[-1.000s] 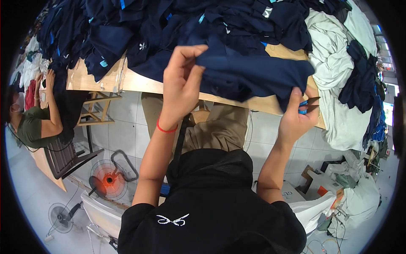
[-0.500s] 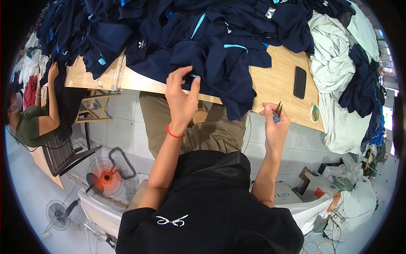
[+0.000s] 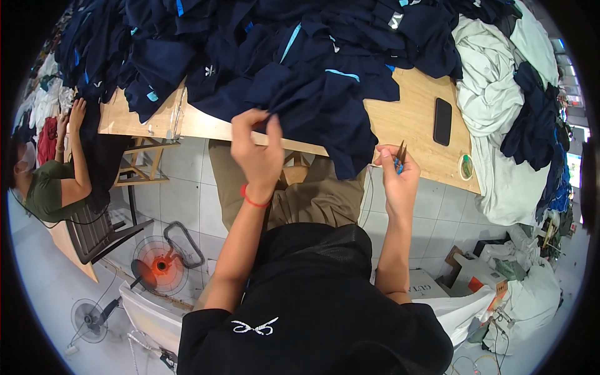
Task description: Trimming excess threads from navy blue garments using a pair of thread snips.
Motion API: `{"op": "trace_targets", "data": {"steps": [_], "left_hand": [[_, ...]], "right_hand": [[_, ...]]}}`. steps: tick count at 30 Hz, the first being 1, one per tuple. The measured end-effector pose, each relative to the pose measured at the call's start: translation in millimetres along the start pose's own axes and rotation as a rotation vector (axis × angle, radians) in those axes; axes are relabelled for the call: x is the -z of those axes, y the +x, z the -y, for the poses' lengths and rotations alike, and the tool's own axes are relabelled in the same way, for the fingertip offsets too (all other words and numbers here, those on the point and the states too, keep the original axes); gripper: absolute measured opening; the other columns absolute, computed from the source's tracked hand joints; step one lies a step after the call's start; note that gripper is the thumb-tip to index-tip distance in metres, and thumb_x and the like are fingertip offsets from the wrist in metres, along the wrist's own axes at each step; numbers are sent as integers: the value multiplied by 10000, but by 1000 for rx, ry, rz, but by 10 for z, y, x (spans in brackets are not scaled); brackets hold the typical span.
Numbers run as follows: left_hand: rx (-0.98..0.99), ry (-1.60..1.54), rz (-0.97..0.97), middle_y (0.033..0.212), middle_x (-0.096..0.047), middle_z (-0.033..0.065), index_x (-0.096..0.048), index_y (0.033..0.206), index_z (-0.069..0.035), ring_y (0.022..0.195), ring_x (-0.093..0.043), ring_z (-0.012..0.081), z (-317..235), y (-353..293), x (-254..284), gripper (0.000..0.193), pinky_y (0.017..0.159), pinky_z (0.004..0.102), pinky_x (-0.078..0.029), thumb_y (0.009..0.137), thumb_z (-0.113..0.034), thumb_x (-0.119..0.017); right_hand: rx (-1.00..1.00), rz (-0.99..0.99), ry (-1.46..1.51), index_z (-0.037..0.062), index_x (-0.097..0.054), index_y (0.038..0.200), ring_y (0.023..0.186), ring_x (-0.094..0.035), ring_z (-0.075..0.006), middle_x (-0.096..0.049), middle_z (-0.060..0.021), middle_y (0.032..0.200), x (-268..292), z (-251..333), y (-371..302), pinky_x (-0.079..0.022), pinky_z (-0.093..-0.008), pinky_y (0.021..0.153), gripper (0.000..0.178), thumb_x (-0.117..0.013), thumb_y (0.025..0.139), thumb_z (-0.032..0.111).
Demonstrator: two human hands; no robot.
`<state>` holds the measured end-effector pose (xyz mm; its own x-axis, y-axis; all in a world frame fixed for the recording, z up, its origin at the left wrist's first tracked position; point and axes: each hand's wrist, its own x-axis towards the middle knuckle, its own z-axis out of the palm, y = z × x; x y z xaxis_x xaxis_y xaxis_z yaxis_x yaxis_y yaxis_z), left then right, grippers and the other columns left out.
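Observation:
A navy garment [image 3: 312, 109] with a light-blue strip lies bunched over the table's near edge, part of it hanging down. At its left side is my left hand [image 3: 255, 150], thumb and forefinger brought together on the cloth; the fingertips are slightly blurred. My right hand [image 3: 400, 181] is off the table's front edge, to the right of the hanging cloth. Small thread snips [image 3: 400, 161] with blue on them are held in it, their dark points upward. The thumb and forefinger of that hand meet near the garment's lower right corner.
A large heap of navy garments [image 3: 206, 37] covers the back of the wooden table [image 3: 406, 119]. On the right are a black phone [image 3: 442, 122], a small round inset [image 3: 466, 167] and pale cloth [image 3: 487, 81]. A co-worker [image 3: 56, 187] sits left, near fans [image 3: 161, 265].
My left hand has drawn down and left, its thumb and forefinger closer together, and the cloth has shifted slightly. My right hand has moved a little left with the snips.

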<state>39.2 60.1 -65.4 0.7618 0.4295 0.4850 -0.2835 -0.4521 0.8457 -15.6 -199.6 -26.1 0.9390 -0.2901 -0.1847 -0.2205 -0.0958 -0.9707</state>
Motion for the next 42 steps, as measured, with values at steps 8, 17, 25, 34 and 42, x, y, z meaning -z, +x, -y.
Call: {"op": "trace_targets", "data": {"steps": [8, 17, 25, 34, 42], "left_hand": [[120, 187, 215, 1224, -597, 173, -652, 1193, -18, 1109, -625, 324, 219, -396, 149, 382, 821, 395, -553, 838, 41, -776], [60, 128, 160, 863, -675, 140, -695, 994, -5, 769, -667, 282, 257, -304, -22, 95, 723, 372, -550, 935, -32, -765], [587, -290, 138, 945, -657, -3, -638, 1064, 9, 821, -597, 39, 346, -341, 417, 106, 741, 186, -470, 1030, -49, -720], [539, -212, 210, 928, -712, 69, -673, 1106, 52, 762, -708, 88, 130, -339, 231, 150, 660, 209, -540, 989, -13, -741], [952, -936, 4, 931, -658, 4, -641, 1083, -68, 876, -620, 108, 370, -258, 449, 43, 816, 316, -501, 1048, -92, -636]], "right_hand": [[253, -103, -31, -26, -740, 1032, 744, -528, -37, -689, 3, 879, -558, 37, 211, -448, -223, 674, 90, -749, 987, 52], [288, 238, -422, -10, -741, 1080, 716, -706, -209, -731, -106, 879, -1145, -466, 1042, -547, -333, 704, 342, -884, 829, 172], [4, 116, 173, 2, -741, 1026, 760, -622, -60, -728, -53, 891, -532, -320, 523, -451, -219, 591, 88, -756, 971, 69], [492, 72, -367, 1, -728, 1054, 790, -695, -263, -716, -114, 955, -1181, -581, 607, -533, -351, 705, 187, -805, 896, 66], [-345, 290, 1123, 96, -676, 934, 528, -472, -76, -679, -11, 821, -141, -254, 498, -285, -240, 414, 119, -648, 1047, 122]]}}
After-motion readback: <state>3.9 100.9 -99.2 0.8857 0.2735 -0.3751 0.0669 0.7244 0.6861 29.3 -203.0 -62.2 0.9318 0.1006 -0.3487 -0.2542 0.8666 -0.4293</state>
